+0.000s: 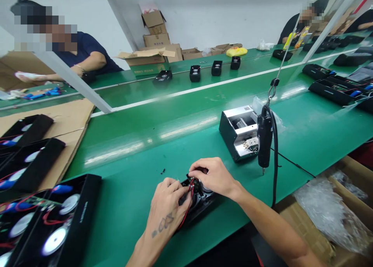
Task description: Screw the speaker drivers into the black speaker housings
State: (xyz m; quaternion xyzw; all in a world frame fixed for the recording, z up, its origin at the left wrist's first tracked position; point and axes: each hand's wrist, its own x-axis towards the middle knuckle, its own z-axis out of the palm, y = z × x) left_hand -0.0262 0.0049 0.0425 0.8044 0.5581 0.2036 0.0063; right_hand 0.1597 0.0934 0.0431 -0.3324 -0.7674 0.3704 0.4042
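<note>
A black speaker housing (201,210) lies at the near edge of the bench, its inside facing up. Inside it are round speaker drivers (207,189) and a small green circuit board (196,184) with red wires (192,181). My left hand (169,201) is closed at the left end of the housing, thumb and fingertips pinched at the red wires beside the board. Reaching in from the right, my right hand (214,177) pinches the upper edge of the board with thumb and forefinger. The fingers partly hide the board and the housing's left end.
A black electric screwdriver (264,136) hangs on a cable right of my hands, before a silver-and-black machine (240,129). More open speaker housings (90,205) stand at the left. Several small black units (195,73) line the far belt. Co-workers (96,57) sit across.
</note>
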